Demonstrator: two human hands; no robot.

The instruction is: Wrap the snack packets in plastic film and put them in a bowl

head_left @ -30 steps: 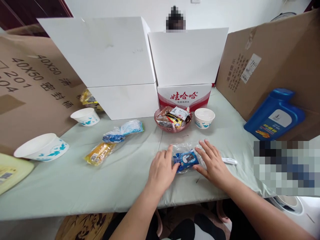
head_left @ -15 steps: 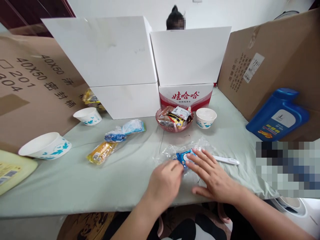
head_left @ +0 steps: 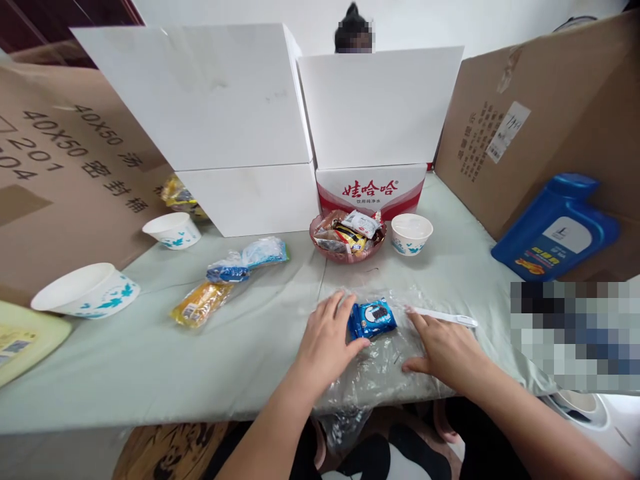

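Fingers of the left hand point(head_left: 327, 343) touch the blue biscuit packet point(head_left: 373, 319); the right hand point(head_left: 445, 347) is pressed flat, seemingly on the clear plastic bag point(head_left: 375, 367). The bag is best smoothed evenly, neither hand gripping anything.

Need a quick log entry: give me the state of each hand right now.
Left hand: open, flat on the clear plastic bag, fingertips touching the blue cookie pack.
Right hand: open, palm down, pressing the bag.
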